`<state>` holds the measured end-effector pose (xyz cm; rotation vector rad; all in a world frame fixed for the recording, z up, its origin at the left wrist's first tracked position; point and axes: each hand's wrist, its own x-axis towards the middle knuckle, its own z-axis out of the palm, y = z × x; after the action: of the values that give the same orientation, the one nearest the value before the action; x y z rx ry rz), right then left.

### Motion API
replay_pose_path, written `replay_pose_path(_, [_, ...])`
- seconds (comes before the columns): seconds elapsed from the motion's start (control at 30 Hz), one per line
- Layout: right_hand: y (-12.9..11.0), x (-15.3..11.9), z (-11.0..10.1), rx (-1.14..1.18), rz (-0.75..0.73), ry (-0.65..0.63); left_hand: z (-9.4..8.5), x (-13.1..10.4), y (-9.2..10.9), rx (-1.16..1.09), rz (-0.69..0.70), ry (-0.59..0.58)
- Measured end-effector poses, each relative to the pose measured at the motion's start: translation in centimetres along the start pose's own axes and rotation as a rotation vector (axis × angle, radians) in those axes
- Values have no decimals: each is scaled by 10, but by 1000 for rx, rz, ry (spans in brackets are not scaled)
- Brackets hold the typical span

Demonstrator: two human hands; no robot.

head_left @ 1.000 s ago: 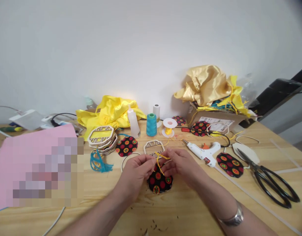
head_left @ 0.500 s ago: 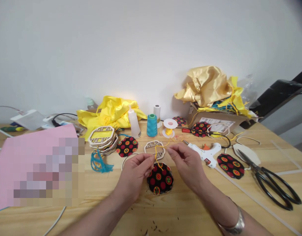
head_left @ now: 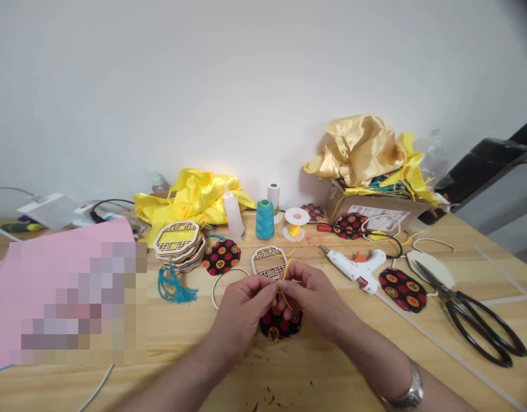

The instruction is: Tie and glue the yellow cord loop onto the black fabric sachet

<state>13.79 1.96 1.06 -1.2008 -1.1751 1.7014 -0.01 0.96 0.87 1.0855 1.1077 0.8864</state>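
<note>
My left hand (head_left: 253, 298) and my right hand (head_left: 311, 294) meet fingertip to fingertip at mid-table, both pinching a thin yellow cord (head_left: 292, 262). A loop of the cord rises above the right fingers, and an end hangs down between the hands. Right below lies a round black fabric piece with red and orange flower dots (head_left: 280, 330), partly hidden by my fingers. Just behind the hands rests a pale wooden lattice frame (head_left: 268, 262). To the left of it is a thin ring (head_left: 218, 289), partly covered by my left hand.
A white glue gun (head_left: 357, 268) and black-handled scissors (head_left: 469, 315) lie to the right. Behind stand a teal thread cone (head_left: 265, 220), a yellow cord spool (head_left: 295, 224) and a squeeze bottle (head_left: 234, 217). Stacked lattice frames (head_left: 177, 237) and a pink sheet (head_left: 66, 257) are left.
My hands have come together from slightly apart. The right hand moved left and down, and the cord stretched between them is now bunched at the fingertips.
</note>
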Motion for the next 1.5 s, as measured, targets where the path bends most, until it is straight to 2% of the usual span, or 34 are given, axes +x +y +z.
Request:
replay_pose_path(0.23, [1, 1, -3, -164, -58, 69, -2, 1, -6, 4, -26, 41])
replay_pose_path(0.53, [-2, -1, -10, -349, -145, 118, -3, 4, 3, 115, -28, 7])
replay_pose_path(0.7, [-5, 0, -9, -332, -142, 122, -2, 1, 3, 141, -1, 21])
replay_pose_path(0.93, [-7, 0, -8, -193, -46, 46, -3, 3, 3, -25, -25, 46])
replay_pose_path(1.13, [-6, 2, -9, -186, -82, 105, 0, 2, 6, -75, -39, 48])
replay_pose_path(1.37, [-6, 0, -10, -440, -178, 134, 0, 1, 7, -98, -84, 8])
replay_pose_path(1.5, [-5, 0, -14, -557, -246, 141, -2, 2, 9, -4, -70, 18])
